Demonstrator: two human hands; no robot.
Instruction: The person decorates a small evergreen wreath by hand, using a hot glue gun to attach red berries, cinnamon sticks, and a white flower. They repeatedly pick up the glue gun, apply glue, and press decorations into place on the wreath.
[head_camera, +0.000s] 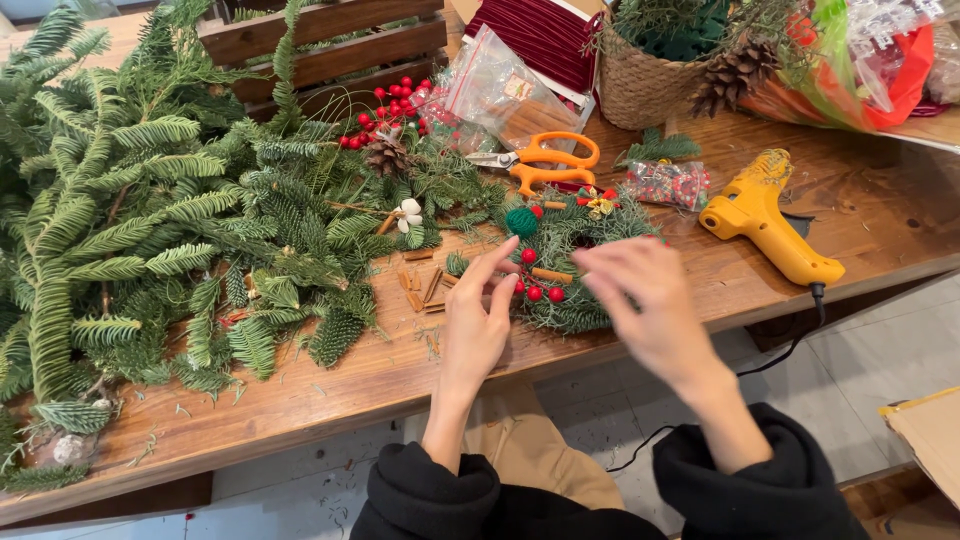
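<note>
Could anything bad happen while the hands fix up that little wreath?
The yellow glue gun lies near the right hand; if hot, it might burn. Its cord hangs off the table edge and could snag. The left hand might knock red berries off the small wreath.

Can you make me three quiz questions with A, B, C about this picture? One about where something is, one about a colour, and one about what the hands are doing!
1. Where is the glue gun?
A. on the floor
B. on the table, right of the small wreath
C. inside the basket

2. What colour are the scissors' handles?
A. orange
B. blue
C. black

3. What are the hands doing?
A. holding the scissors
B. resting in the lap
C. open over the small wreath

Answers:
1 B, it lies on the wooden table beside the small wreath.
2 A, both loops are orange.
3 C, the left hand and right hand spread over it, gripping no tool.
</note>
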